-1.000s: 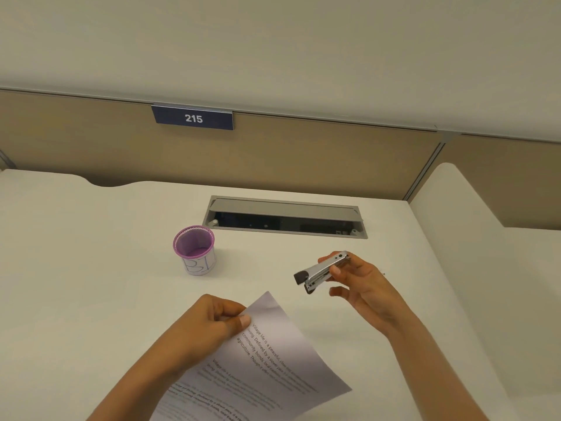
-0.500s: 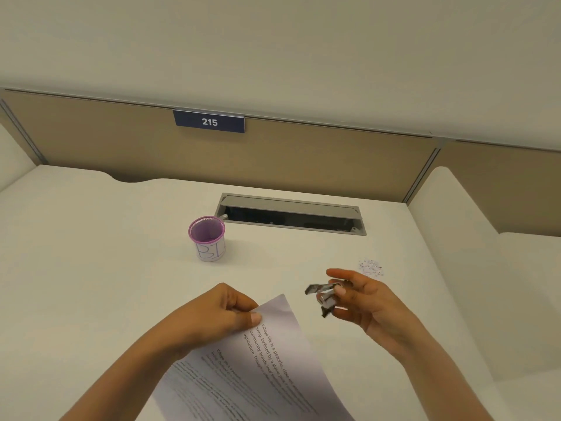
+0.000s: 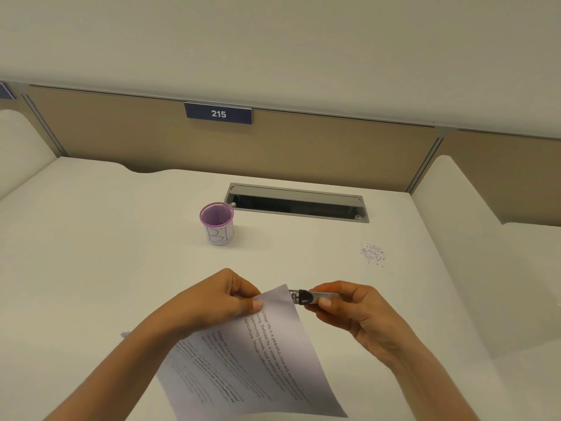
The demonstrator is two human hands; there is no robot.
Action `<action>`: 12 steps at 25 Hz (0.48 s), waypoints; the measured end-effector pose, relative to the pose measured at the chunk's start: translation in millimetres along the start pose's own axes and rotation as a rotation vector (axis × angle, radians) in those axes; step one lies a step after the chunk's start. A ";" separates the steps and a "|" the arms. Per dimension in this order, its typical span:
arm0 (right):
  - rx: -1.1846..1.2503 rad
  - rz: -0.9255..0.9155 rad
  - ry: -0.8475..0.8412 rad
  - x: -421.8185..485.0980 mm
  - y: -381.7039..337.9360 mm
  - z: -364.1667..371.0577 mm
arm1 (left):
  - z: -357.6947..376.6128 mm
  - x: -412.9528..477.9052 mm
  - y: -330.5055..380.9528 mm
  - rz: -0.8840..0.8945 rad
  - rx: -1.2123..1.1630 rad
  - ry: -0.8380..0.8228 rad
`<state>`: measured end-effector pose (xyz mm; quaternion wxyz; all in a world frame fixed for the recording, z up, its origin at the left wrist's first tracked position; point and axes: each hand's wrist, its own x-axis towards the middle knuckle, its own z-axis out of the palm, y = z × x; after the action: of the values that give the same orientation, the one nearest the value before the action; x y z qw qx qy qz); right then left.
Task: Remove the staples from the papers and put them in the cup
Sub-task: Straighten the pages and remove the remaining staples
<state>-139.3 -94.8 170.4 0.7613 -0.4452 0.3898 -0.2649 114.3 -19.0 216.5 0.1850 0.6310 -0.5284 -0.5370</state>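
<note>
White printed papers [image 3: 252, 354] are held by the left hand [image 3: 218, 302], with thumb and curled fingers pinching the top edge just left of the upper corner. The right hand [image 3: 355, 311], just right of that corner, grips a silver tool [image 3: 306, 296] with a black end between thumb and curled fingers. The tool's metal tip meets the paper corner. Whether it has caught a staple cannot be told.

The purple-rimmed cup [image 3: 217, 223] stands upright on the desk [image 3: 91, 253], beyond the left hand and well apart from it. A scatter of small specks [image 3: 373, 253] lies beyond the right hand.
</note>
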 end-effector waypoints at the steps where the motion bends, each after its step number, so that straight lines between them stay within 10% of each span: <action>1: -0.030 -0.009 -0.011 -2.7 -3.8 -0.6 | 1.7 -1.7 1.9 0.007 0.017 0.000; 12: -0.501 -0.125 -0.069 -29.2 -16.9 10.9 | 19.9 -20.7 21.8 0.061 0.250 0.059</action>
<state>-147.4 -75.6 199.1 0.6224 -0.6517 0.3890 -0.1912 89.5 -2.6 236.9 0.1368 0.6484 -0.6045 -0.4421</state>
